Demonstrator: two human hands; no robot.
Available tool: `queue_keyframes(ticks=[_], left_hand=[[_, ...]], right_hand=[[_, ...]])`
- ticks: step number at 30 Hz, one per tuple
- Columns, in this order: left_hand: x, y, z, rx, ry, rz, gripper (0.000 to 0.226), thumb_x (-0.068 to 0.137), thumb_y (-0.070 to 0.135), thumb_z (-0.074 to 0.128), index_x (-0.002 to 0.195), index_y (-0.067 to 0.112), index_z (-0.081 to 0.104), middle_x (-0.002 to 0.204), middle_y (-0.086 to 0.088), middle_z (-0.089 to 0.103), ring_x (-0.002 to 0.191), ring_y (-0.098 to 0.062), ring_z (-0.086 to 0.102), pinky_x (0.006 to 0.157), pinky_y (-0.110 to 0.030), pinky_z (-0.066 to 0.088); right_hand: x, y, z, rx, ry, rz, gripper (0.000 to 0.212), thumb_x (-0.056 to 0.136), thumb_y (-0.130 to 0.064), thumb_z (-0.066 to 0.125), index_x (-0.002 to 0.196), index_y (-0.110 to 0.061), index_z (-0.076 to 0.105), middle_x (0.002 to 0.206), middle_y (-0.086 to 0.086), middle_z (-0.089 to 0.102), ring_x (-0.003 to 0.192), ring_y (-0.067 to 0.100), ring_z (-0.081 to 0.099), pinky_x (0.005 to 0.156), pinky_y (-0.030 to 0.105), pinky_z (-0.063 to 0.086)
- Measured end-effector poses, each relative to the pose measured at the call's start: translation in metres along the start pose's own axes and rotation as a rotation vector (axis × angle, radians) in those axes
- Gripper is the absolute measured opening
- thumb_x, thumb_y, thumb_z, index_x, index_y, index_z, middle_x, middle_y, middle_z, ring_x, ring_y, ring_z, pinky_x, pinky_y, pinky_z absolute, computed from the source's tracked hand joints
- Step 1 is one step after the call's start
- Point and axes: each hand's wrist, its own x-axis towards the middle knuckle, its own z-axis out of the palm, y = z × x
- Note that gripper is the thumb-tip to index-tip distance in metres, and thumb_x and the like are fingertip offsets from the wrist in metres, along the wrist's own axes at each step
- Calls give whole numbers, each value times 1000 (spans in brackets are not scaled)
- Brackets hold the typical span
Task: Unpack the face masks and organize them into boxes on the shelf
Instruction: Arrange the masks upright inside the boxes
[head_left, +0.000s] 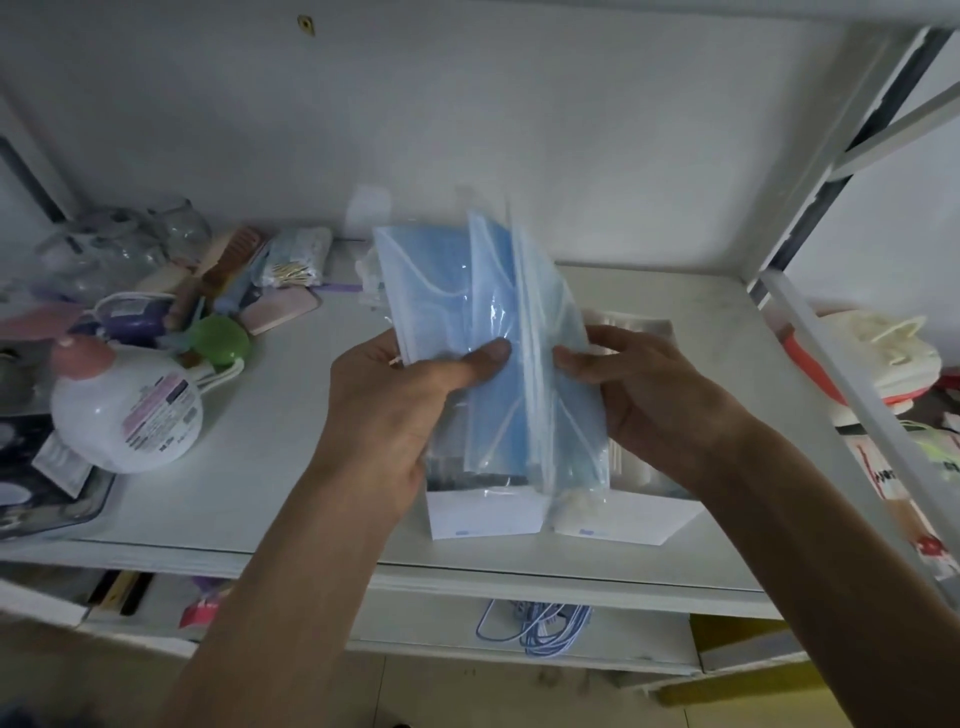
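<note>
A clear plastic pack of blue face masks (457, 296) stands upright above the middle of the white shelf (291, 457). My left hand (395, 410) grips its left side, thumb pressed on the front. My right hand (649, 395) holds the right edge of the pack. Directly below the pack sit two white boxes (483, 517), side by side at the shelf's front; the right box (623, 522) shows pale contents behind my right wrist. What the left box holds is hidden by the pack.
Clutter fills the shelf's left end: a round white lotion bottle (130, 410) with a pink cap, a green ball (221, 338), glass jars (130, 239), a dark tray (41, 499). A white frame post (841, 395) bounds the right side. Blue cords (545, 629) hang on the shelf below.
</note>
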Motion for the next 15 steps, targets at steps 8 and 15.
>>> queue_keyframes(ticks=[8,15], left_hand=[[8,-6,-13,-52,-44,-90,19,89,18,64,100,5,73,97,-12,74,83,-22,71,81,-37,58],[9,4,-5,36,-302,-102,36,92,38,54,112,13,68,105,-6,74,97,-22,70,86,-40,55]], right_hand=[[-2,-5,-4,-64,345,-130,21,80,7,67,97,-4,68,97,17,73,79,29,72,68,41,60],[3,-3,34,-318,360,-272,46,72,6,76,114,-4,62,91,14,74,81,27,71,84,40,56]])
